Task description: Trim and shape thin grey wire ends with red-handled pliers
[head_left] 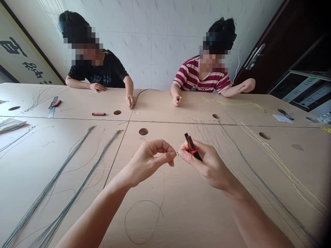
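Fingers of both hands are pinched together at one spot above the table [196,220]: the left hand [148,162] has thumb and forefinger closed on the end of a thin wire [144,220], and the right hand [207,163] meets it fingertip to fingertip while a small pair of pliers [191,146] with a red and black grip is held in its curled fingers, the nose pointing up and away. From the pinch the wire is let down onto the table, where a loose loop is formed just below the hands. Two long grey wire bundles [64,186] are laid out to the left, and more grey strands [258,179] and yellow wires [284,168] to the right. Round holes [143,131] are cut in the tabletop beyond the hands. Farther off, two people are seated at the far edge, one in a black shirt [103,74], one in a striped shirt [199,77], each with a hand resting on wire.
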The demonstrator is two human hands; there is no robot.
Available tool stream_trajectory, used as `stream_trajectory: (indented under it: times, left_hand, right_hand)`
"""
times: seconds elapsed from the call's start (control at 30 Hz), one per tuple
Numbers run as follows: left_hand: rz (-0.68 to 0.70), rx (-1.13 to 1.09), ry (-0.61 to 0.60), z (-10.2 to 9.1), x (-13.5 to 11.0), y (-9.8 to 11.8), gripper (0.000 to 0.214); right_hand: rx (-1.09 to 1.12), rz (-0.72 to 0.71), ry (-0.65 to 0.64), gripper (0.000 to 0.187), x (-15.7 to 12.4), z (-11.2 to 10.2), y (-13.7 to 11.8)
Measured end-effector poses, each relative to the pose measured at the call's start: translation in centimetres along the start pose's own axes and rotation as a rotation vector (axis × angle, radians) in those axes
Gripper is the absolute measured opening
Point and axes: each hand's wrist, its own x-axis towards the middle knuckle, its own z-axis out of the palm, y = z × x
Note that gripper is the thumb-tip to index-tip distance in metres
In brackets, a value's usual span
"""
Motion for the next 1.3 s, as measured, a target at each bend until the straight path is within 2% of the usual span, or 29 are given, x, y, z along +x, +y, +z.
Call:
stream_trajectory:
  times: [0.13,0.23,0.63,0.93,1.13,1.3]
  left_hand:
    - [0.134,0.063,0.095,0.2,0.0,-0.2,0.014]
    - [0.182,0.137,0.138,0.4,-0.1,-0.1,0.009]
    - [0.153,0.356,0.232,1.0,-0.3,-0.1,0.011]
    - [0.149,0.403,0.274,1.1,-0.3,0.0,0.013]
    - [0.151,0.354,0.225,1.1,-0.3,0.2,0.016]
    - [0.137,0.261,0.192,0.8,-0.3,0.1,0.014]
  right_hand:
    - [0.030,0.017,-0.006,0.024,-0.1,0.0,-0.1]
    - [0.046,0.030,-0.014,0.025,-0.1,0.0,-0.1]
    - [0.031,0.032,-0.013,0.025,0.1,0.2,0.0]
    - [-0.006,0.028,0.007,0.021,0.0,0.3,-0.1]
    - [-0.132,-0.067,0.063,0.019,-0.2,0.7,-0.2]
    - [-0.355,-0.310,0.129,0.012,-0.1,0.9,0.3]
